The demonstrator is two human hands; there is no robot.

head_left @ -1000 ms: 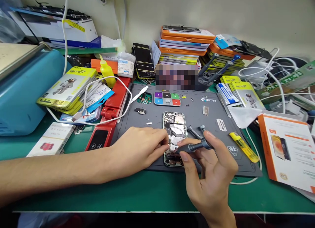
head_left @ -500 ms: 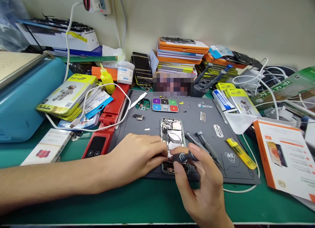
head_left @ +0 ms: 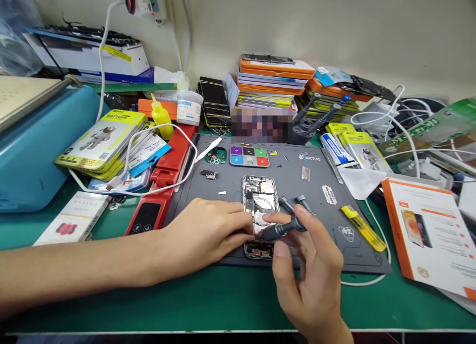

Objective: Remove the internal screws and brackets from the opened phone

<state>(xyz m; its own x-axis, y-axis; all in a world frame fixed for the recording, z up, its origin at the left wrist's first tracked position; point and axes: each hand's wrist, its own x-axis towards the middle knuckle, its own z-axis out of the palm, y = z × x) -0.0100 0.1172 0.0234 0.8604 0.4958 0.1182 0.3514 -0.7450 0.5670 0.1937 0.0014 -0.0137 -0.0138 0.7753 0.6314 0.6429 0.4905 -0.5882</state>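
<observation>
Right hand (head_left: 312,279) fingers clamped on the precision screwdriver (head_left: 282,229), tip re-angled since half a second ago onto the opened phone (head_left: 260,210) mid-mat (head_left: 230,185) (near its front edge), left hand (head_left: 208,232) fingertips together pinning the phone's left side, so likely mid-screw.

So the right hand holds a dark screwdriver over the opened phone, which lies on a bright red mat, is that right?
Not quite. In the head view the right hand does hold the dark screwdriver over the opened phone, but the mat is dark grey, not red.
</observation>
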